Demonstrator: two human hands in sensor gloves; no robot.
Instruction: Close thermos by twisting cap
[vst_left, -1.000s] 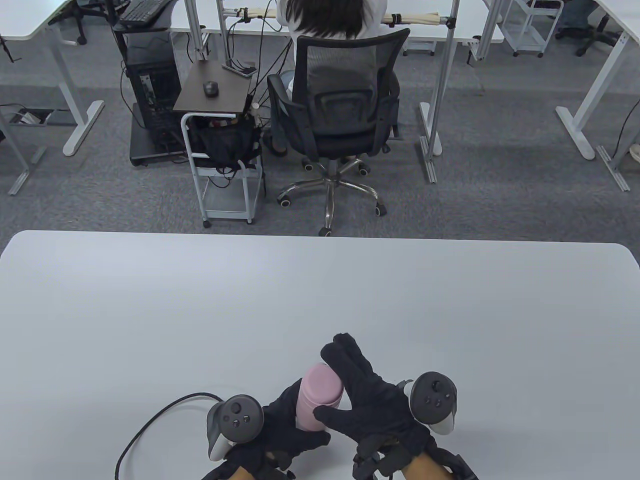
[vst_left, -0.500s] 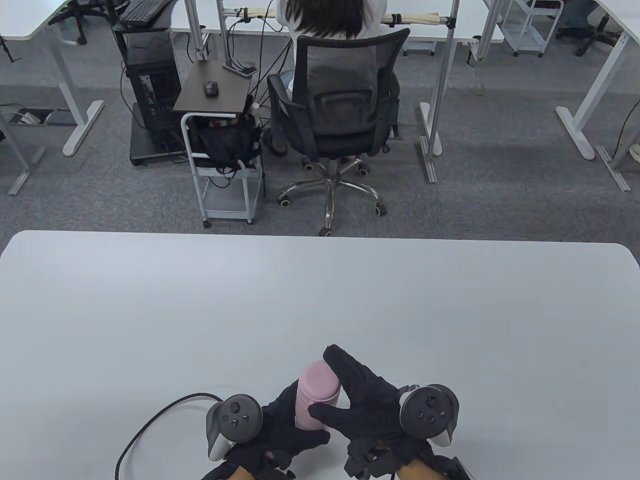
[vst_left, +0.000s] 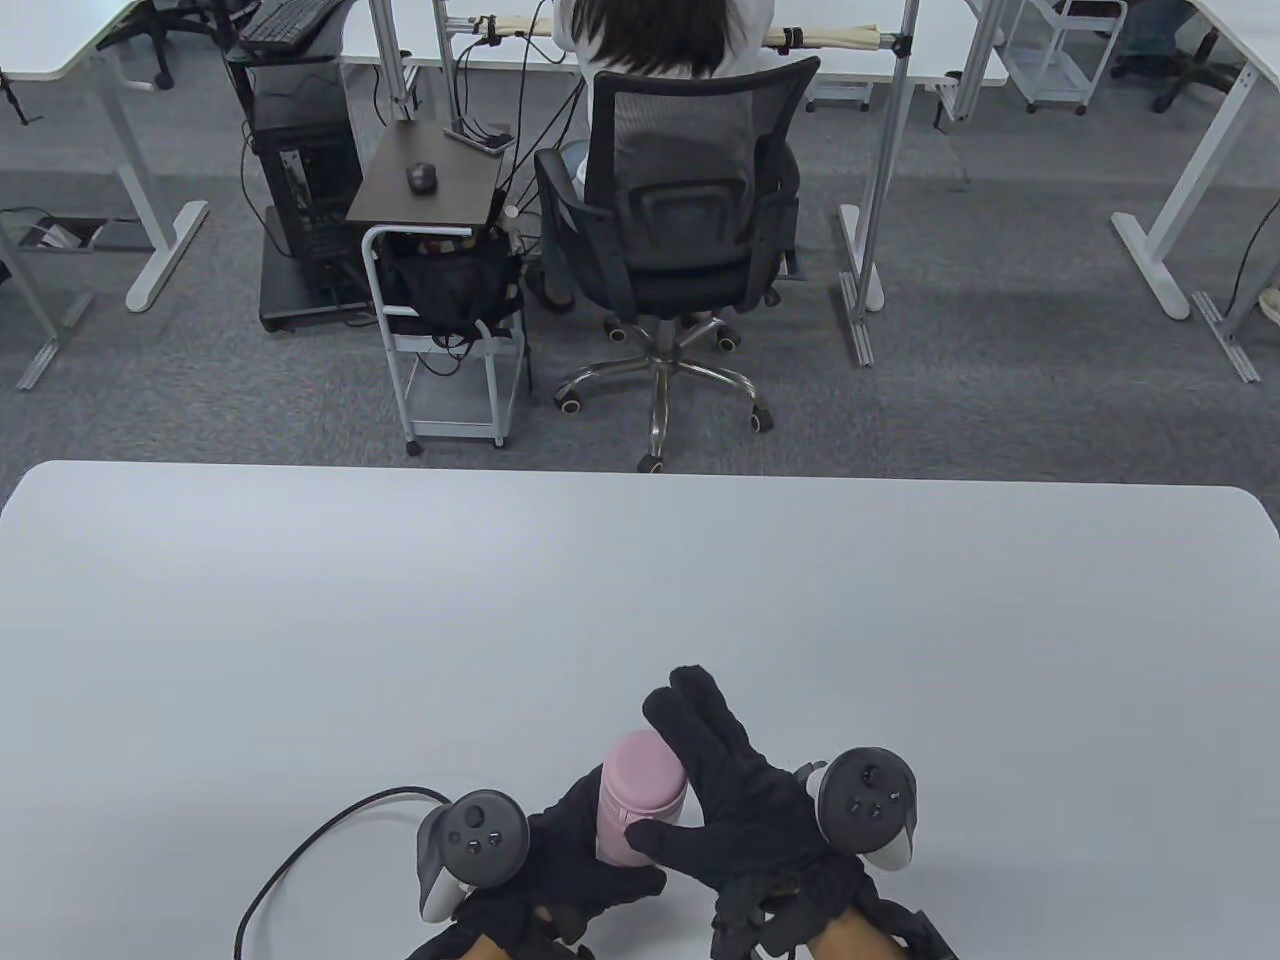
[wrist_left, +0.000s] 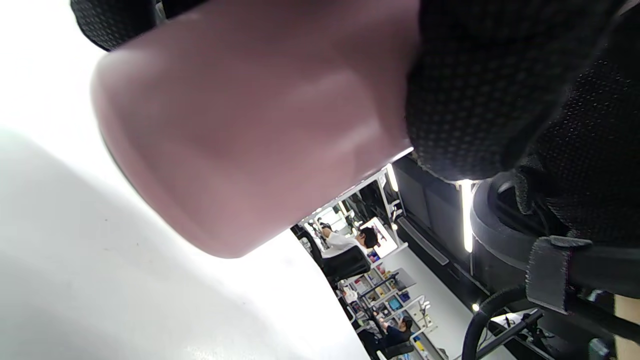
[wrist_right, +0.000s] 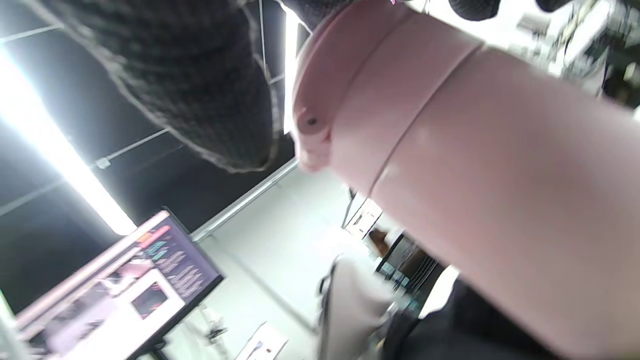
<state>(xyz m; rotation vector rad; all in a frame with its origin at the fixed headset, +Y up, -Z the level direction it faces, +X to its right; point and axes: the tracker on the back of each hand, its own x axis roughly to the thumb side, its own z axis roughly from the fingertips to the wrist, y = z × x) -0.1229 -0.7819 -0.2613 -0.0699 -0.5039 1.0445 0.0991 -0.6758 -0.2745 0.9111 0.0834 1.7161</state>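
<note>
A pink thermos stands near the front edge of the white table. My left hand grips its lower body from the left, its tracker facing up. My right hand wraps the cap from the right, with fingers over the far side and the thumb across the near side. The left wrist view shows the thermos base just above the table. In the right wrist view the cap sits on the thermos body, with a seam line between them and my thumb beside the cap.
A black cable loops on the table left of my left hand. Beyond the table's far edge a person sits in an office chair with their back to me. A small cart stands beside the chair.
My right hand turned round the cap, its tracker swinging left and down, then swung back to nearly the same pose. The left hand and the thermos have stayed almost still.
</note>
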